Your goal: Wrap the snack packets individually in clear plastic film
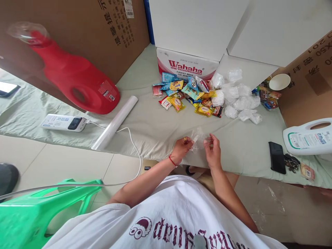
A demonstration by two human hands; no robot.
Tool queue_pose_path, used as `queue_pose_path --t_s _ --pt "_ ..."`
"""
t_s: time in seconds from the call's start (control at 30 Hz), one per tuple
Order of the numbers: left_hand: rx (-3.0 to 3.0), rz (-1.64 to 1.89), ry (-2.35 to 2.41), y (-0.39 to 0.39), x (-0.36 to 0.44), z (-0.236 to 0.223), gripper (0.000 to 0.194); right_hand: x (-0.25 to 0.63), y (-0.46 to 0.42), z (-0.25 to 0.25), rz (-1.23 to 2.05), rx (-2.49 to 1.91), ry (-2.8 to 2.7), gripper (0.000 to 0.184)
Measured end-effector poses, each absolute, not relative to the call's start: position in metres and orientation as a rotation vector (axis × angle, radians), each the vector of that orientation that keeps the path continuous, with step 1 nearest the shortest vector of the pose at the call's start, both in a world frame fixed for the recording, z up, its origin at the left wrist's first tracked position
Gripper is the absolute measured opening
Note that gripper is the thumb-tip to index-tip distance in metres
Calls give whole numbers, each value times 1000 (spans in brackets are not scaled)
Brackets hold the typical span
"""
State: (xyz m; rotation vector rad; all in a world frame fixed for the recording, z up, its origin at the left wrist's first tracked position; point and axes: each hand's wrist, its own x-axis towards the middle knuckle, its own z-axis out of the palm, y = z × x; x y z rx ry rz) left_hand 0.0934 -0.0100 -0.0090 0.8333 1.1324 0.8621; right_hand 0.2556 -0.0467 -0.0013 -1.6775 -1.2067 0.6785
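Near the table's front edge, a thin clear plastic bag [198, 138] is stretched between my two hands. My left hand [182, 148], with a ring and a red string bracelet, pinches the bag's left side. On the opposite side, my right hand [213, 148] has curled fingers and its thumb at the bag's edge. Beyond them lies a pile of small packaged snacks [192, 91] in blue, yellow and red wrappers. Several clear plastic bundles [237, 97] are heaped to its right; what they contain is too hazy to tell.
A Wahaha carton [188, 65] stands behind the snacks. On the left are a red jug [77, 79], a plastic film roll [115, 122] and a power bank [63, 122] with its cable. At right lie a black phone [277, 157], keys [292, 163] and a white detergent bottle [310, 138].
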Motion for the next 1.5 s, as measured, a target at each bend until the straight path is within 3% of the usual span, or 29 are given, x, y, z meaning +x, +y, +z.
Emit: queue_pose_path --t_s 0.13,0.33,0.57,0.7,0.8,0.9,1.17,1.33,1.4,1.5 --pt "850 942 1079 -10 88 -4 30 254 -28 -2 967 -1594 -1085 39" --pt "868 1026 1217 0 58 -13 44 254 -24 2 1172 -1516 -754 42" --pt "1073 1215 1488 -7 46 -3 25 250 -32 1 1254 -1481 -682 47" --pt "1415 1113 1487 -3 71 1 26 245 -34 1 1280 -1466 -714 45" --pt "1466 1046 1476 6 89 -6 15 245 -34 2 1272 -1475 -733 44" --pt "1405 1078 1433 13 91 -13 7 255 -37 3 1203 -1518 -726 42" --pt "1009 1143 1377 38 35 -11 20 304 -44 2 996 -1597 -652 49" --pt "1116 1069 1419 40 13 -18 22 326 -43 -2 916 -1738 -810 49" --pt "1185 1027 1447 37 12 -22 22 334 -43 1 745 -1838 -1022 46" --pt "1262 997 1502 33 14 -25 24 335 -46 16 214 -1863 -1328 39"
